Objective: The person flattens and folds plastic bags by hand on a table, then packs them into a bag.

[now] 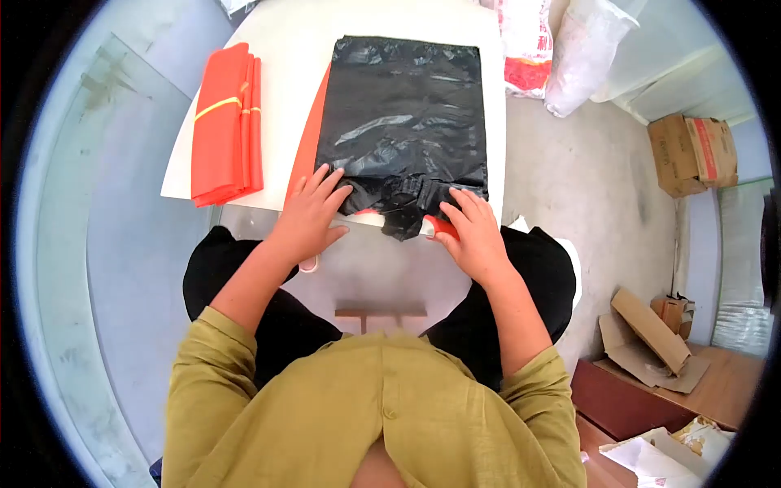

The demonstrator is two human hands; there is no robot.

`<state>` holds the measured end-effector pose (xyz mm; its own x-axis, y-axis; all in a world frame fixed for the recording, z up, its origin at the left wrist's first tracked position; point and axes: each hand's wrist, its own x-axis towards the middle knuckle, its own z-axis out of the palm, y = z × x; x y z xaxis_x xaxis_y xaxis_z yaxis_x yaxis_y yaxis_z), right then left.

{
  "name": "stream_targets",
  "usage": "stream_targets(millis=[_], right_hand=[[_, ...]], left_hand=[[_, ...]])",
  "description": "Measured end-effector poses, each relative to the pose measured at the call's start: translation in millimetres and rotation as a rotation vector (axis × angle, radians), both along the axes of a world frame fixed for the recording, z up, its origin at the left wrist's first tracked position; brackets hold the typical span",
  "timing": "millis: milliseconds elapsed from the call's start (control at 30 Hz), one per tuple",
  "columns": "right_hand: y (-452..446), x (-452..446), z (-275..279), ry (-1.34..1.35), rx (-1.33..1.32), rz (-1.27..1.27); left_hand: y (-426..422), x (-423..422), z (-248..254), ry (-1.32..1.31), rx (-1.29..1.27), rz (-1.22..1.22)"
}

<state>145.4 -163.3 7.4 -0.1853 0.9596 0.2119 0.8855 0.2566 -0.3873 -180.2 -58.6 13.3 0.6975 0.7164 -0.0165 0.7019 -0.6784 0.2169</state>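
A black plastic bag lies flat on the white table in front of me, its near edge crumpled and hanging a little over the table's edge. Beneath it, red material shows along the left side and at the near edge. My left hand rests at the bag's near left corner, fingers spread, fingertips on the black plastic. At the near right corner is my right hand, its fingers laid on the bag and its thumb apart beside a bit of red.
Folded red bags with yellow bands lie at the left of the white table. White sacks stand beyond it to the right. Cardboard boxes and flattened cardboard sit farther right, the latter on a brown cabinet.
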Motion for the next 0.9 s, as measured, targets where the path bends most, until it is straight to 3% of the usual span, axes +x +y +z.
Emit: stream_targets(millis=[233,400,567,700,900], right_hand=[[17,6,-16,0.147,0.053,-0.056],[41,-9,-30,0.174,0.026,-0.05],[30,-26,-37,0.015,0.063,-0.043],[20,-20,-36,0.014,0.107,-0.059],[30,-15,-43,-0.045,0.058,-0.075]], left_hand=[[-12,14,-22,-0.119,0.148,0.096],[16,34,-34,-0.154,0.116,0.175],[18,59,-22,-0.117,0.039,0.193],[32,61,-60,-0.114,0.132,0.245],[31,78,-27,-0.016,0.038,0.319]])
